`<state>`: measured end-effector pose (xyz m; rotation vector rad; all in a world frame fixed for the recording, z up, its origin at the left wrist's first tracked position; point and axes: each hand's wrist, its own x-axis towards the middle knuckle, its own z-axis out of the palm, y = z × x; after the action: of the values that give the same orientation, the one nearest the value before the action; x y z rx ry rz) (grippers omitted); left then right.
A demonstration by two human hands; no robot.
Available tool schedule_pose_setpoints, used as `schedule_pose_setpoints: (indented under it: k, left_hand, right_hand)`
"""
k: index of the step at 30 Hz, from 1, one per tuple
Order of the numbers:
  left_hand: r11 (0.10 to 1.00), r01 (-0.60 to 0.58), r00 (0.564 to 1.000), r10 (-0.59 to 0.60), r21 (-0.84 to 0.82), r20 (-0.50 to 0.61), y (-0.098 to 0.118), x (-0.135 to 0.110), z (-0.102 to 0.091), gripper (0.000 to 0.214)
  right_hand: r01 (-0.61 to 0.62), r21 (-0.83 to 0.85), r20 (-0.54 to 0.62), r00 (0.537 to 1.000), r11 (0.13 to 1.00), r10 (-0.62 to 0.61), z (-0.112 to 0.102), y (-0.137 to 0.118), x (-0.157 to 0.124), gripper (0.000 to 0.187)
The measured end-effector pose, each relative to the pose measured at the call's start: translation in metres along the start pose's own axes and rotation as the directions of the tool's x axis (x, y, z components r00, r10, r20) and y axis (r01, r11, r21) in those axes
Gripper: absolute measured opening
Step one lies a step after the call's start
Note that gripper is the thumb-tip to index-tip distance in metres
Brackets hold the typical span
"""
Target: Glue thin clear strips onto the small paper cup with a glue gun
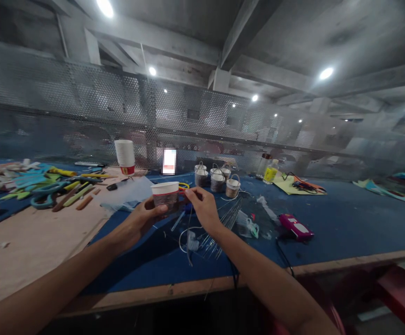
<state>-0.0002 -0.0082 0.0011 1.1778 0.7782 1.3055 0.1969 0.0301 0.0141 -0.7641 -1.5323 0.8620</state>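
Note:
My left hand (145, 216) is wrapped round a small paper cup (165, 192) with a white rim, held upright above the blue table top (345, 223). My right hand (202, 204) is at the cup's right side with its fingers pinched together close to the rim; what they pinch is too small to make out. Below the hands lie thin wires (216, 232) and clear plastic bags (247, 225). Behind the cup stand several small cup baskets with wire handles (218, 179).
A stack of paper cups (124, 156) stands at the back. Coloured sticks and scissors (49, 188) lie on the wooden board (24, 237) to the left. A pink glue gun (295, 227), a bottle (270, 171) and a perforated metal screen (83, 107) are nearby.

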Motion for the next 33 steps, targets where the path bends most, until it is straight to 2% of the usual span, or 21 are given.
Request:
schedule_pose_setpoints:
  k: [4,10,15,21,27,33]
  left_hand:
    - [1.000,0.007,1.000,-0.006,0.013,-0.006,0.0041,-0.0033,0.0040,0.048]
    - [1.000,0.017,1.000,-0.016,0.023,-0.026,-0.0014,0.0007,-0.0021,0.054]
    - [1.000,0.005,1.000,-0.005,0.003,0.014,-0.0032,0.0003,-0.0020,0.047]
    - [1.000,0.016,1.000,-0.016,0.007,0.023,0.0005,-0.0014,0.0029,0.052]
    - [1.000,0.022,0.999,-0.023,0.008,0.031,0.0016,-0.0026,0.0040,0.045]
    - [0.999,0.016,0.997,-0.012,-0.038,0.082,-0.0002,-0.0021,0.0021,0.048]
  right_hand:
    - [0.019,-0.024,-0.014,1.000,1.000,-0.020,0.0001,0.0023,0.0007,0.028]
    - [-0.013,-0.007,0.000,1.000,1.000,0.013,-0.0003,0.0020,0.0017,0.026]
    - [-0.006,-0.036,0.005,1.000,0.999,0.006,-0.0013,0.0006,0.0020,0.027]
    - [-0.010,-0.034,0.007,1.000,0.999,0.010,-0.0008,0.0014,0.0022,0.025]
    - [-0.017,-0.027,0.013,1.000,0.999,0.017,-0.0001,0.0043,0.0032,0.023]
    - [-0.024,-0.063,0.013,1.000,0.998,0.025,-0.0006,0.0075,0.0042,0.026]
